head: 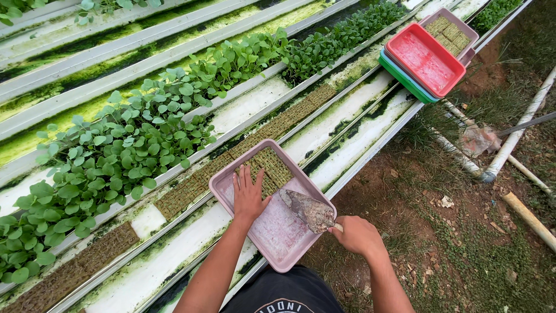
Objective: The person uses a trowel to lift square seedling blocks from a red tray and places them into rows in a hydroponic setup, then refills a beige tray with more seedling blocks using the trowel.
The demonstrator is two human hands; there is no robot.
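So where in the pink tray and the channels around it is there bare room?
Bare: the pink tray's near half, below the trowel in the right hand; and the white channel stretch between that tray and the stacked trays. Crowded: the tray's far corner, with seedling cubes under the left hand, and the leafy channel.

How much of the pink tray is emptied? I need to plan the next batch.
Done: the near half of the pink tray is bare. In hand: left hand presses the remaining cubes; right hand holds a trowel. Left: those cubes, plus another filled tray.
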